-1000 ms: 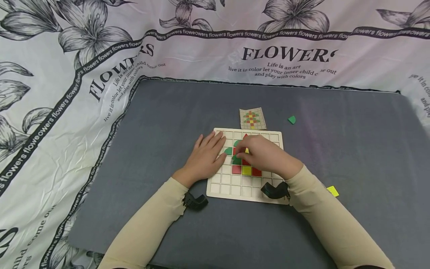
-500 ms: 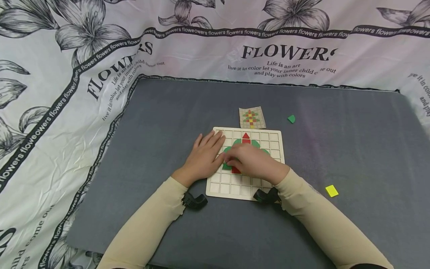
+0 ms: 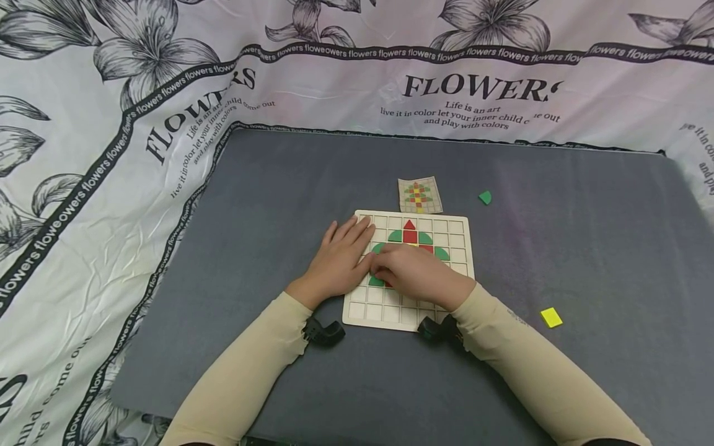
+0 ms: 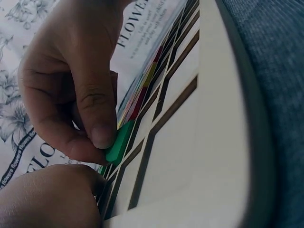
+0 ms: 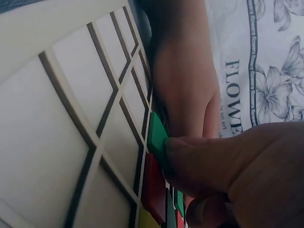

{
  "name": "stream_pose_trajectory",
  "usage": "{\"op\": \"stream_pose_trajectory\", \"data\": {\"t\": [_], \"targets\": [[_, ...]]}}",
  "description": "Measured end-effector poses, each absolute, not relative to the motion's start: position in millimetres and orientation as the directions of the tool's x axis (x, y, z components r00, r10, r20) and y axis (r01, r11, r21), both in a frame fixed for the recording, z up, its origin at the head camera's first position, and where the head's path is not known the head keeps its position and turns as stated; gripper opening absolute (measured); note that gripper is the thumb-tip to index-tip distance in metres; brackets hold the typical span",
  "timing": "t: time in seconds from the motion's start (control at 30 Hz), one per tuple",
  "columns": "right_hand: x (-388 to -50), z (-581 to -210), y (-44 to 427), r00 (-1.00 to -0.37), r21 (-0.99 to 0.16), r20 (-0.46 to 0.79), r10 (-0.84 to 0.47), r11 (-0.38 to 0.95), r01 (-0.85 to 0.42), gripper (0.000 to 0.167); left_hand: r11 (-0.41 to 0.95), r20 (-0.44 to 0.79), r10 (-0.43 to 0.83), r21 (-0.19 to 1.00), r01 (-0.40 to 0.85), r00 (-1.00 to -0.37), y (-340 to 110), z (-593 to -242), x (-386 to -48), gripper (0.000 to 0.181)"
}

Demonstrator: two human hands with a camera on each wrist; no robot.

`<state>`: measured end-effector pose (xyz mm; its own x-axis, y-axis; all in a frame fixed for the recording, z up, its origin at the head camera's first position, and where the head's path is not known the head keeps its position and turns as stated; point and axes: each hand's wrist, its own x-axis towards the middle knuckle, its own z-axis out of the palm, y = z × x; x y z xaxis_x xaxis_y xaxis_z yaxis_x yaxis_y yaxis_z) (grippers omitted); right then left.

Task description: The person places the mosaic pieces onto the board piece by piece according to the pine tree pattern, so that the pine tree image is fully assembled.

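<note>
My left hand (image 3: 340,260) lies with straight fingers on the left edge of the pale gridded board (image 3: 385,316). Thumb and finger of my right hand (image 3: 421,275) pinch a green round-edged tile (image 4: 119,145) at the left end of a lower row, close beside the left thumb. In the right wrist view, this green tile (image 5: 156,135) sits next to a red tile (image 5: 153,183). Farther up the board are a red triangle tile (image 3: 409,225), a red square tile (image 3: 409,236) and green rounded tiles (image 3: 426,238). My right hand hides the middle of the pattern.
Behind the board lies a small pattern card (image 3: 420,195) with a tree-like design. A loose green tile (image 3: 484,197) is at the back right, and a yellow square tile (image 3: 551,318) lies to the right on the grey tabletop (image 3: 602,248).
The right hand has moved left and nearer to me across the board, uncovering the top tiles. Its sleeve no longer partly covers the yellow tile. The left hand has stayed in place.
</note>
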<state>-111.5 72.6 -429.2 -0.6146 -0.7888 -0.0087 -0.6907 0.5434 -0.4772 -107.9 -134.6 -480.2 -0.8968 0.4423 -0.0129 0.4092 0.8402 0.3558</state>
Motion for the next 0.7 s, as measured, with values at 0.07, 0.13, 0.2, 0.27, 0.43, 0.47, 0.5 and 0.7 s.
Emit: {"op": "stream_pose_trajectory", "data": {"t": [0.07, 0.13, 0.2, 0.27, 0.43, 0.47, 0.5, 0.7], "targets": [[-111, -430, 73, -0.615, -0.470, 0.010, -0.788, 0.539, -0.699, 0.007, 0.840, -0.014, 0.443, 0.356, 0.409, -0.896, -134, -480, -108, 0.061], [-110, -431, 73, -0.612, -0.466, 0.027, -0.791, 0.532, -0.707, 0.008, 0.841, -0.015, 0.443, 0.353, 0.410, -0.897, -134, -480, -108, 0.061], [-110, -432, 74, -0.607, -0.464, 0.037, -0.794, 0.525, -0.714, 0.008, 0.841, -0.013, 0.443, 0.353, 0.410, -0.897, -134, -481, -108, 0.061], [-110, -431, 74, -0.601, -0.465, 0.041, -0.798, 0.517, -0.718, 0.007, 0.840, -0.009, 0.443, 0.352, 0.412, -0.896, -134, -480, -108, 0.061], [-113, -426, 78, -0.605, -0.468, 0.016, -0.796, 0.529, -0.708, 0.006, 0.839, -0.004, 0.440, 0.357, 0.410, -0.898, -134, -480, -108, 0.060], [-114, -425, 79, -0.610, -0.468, 0.010, -0.793, 0.535, -0.704, 0.007, 0.839, -0.004, 0.440, 0.358, 0.410, -0.898, -134, -480, -108, 0.060], [-116, -424, 81, -0.617, -0.468, 0.005, -0.787, 0.543, -0.697, 0.007, 0.838, -0.003, 0.441, 0.358, 0.410, -0.898, -134, -480, -108, 0.060], [-133, -413, 100, -0.674, -0.493, 0.001, -0.739, 0.586, -0.643, 0.007, 0.842, -0.006, 0.433, 0.359, 0.402, -0.901, -133, -480, -107, 0.060]]}}
